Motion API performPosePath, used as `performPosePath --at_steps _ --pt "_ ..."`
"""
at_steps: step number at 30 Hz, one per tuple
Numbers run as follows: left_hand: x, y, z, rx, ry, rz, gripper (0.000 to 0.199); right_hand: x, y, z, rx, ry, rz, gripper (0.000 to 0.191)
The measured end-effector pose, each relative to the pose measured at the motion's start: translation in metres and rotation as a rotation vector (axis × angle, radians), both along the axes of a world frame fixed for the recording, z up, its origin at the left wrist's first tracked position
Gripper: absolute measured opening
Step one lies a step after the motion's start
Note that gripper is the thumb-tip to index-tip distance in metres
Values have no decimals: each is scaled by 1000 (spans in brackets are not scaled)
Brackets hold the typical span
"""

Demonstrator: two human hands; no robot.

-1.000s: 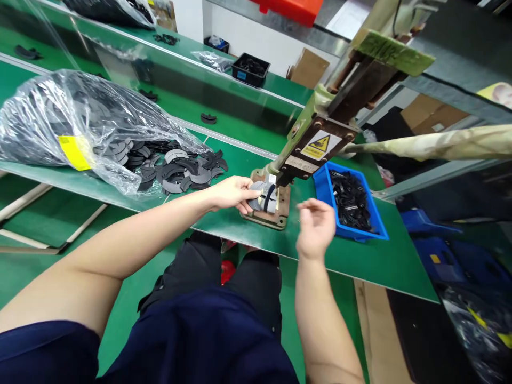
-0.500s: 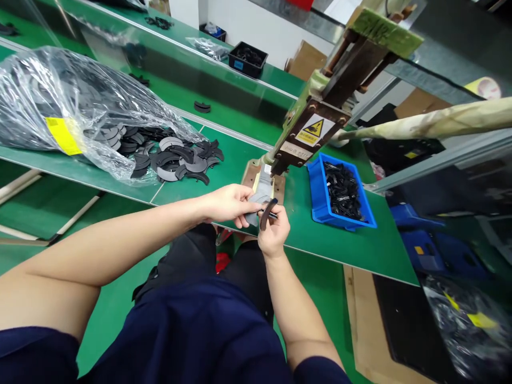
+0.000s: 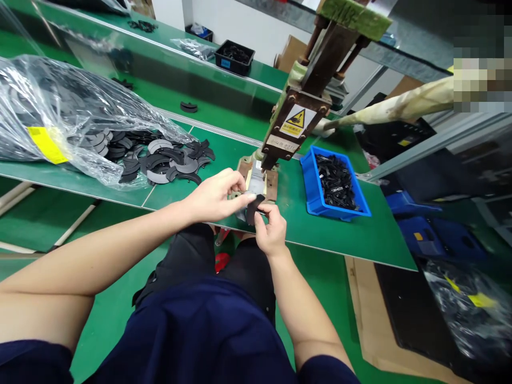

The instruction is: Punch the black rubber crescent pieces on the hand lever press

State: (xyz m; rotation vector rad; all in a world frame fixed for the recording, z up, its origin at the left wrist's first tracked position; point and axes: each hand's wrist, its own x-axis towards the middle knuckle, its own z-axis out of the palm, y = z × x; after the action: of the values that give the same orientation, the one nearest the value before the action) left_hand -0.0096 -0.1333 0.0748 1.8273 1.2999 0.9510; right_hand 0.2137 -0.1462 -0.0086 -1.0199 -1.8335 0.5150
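A dark, curved plastic piece is held between my two hands, just in front of the press's base. My left hand has its thumb against the upper end of the piece, with the fingers curled behind. The thumb and fingers of my right hand pinch it from the other side. Behind them stands a small bench press, its ram above a pale metal fixture. More curved grey and black pieces spill in a pile from a clear plastic bag at the left.
To the right of the press stands a blue bin filled with small black parts. A single curved piece lies on the green surface beyond the metal rail. Farther back is a black bin. A wrapped bar crosses at the upper right.
The dark curved piece has moved from my right hand's side to between both hands, over the grey piece held there before. The camera view has shifted slightly.
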Motion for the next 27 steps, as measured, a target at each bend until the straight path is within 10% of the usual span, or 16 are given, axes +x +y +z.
performPosePath --at_steps 10,21,27 --pt "12 -3 -2 42 157 -144 39 2 4 2 87 -68 46 17" --pt "5 3 -15 -320 -261 -95 39 5 -3 -4 76 54 29 19" --pt "-15 14 -35 -614 -369 -295 44 14 3 -10 -33 100 90 30"
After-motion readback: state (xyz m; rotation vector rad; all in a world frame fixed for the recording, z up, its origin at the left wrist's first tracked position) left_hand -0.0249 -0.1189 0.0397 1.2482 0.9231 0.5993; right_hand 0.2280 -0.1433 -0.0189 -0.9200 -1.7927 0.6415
